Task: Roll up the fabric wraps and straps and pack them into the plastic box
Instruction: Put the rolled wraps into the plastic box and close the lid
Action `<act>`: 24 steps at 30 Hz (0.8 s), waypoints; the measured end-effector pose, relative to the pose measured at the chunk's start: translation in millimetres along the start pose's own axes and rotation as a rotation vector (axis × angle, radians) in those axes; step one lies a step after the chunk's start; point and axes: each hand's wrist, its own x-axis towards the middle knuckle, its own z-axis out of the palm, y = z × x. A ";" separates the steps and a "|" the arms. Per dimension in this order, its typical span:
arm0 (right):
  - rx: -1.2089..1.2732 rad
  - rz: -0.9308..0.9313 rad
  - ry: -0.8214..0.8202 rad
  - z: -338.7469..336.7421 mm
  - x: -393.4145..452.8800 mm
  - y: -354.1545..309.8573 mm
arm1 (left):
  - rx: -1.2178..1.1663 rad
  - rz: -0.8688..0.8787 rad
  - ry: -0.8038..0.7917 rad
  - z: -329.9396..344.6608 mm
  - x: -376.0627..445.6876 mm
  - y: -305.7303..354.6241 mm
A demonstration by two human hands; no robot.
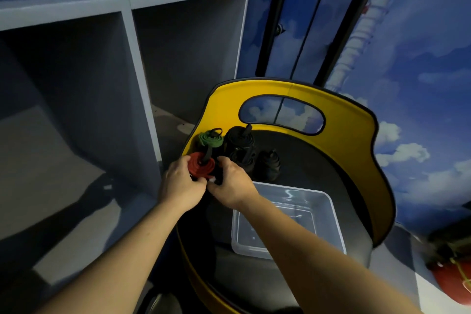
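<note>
Head view: a red rolled strap (pixel 201 164), coiled in a loose spiral with a dark strip standing up from its middle, sits at the left edge of a yellow bin (pixel 351 120) with a dark floor. The left hand (pixel 179 183) and right hand (pixel 230 181) curl their fingers round its 2 sides, gripping it between them. Just behind it lie a green roll (pixel 210 139) and 3 black rolls (pixel 242 148). A clear plastic box (pixel 328 214) stands near, under the right forearm.
</note>
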 end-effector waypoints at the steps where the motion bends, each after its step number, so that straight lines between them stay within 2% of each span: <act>1: 0.011 0.013 -0.011 3.2 2.8 -1.7 | 0.003 -0.008 -0.012 1.4 0.9 0.0; 10: -0.041 0.065 -0.039 22.4 23.3 -1.3 | 0.004 -0.092 -0.058 2.1 9.4 3.2; 13: -0.078 0.092 0.009 27.7 25.4 -0.1 | -0.027 -0.097 -0.036 5.6 6.4 4.9; 18: -0.015 0.057 0.114 26.3 17.7 4.0 | -0.088 -0.063 -0.006 5.5 1.1 13.5; 24: 0.150 -0.062 0.229 -14.5 0.0 4.3 | -0.242 0.103 0.172 -8.3 -5.9 37.0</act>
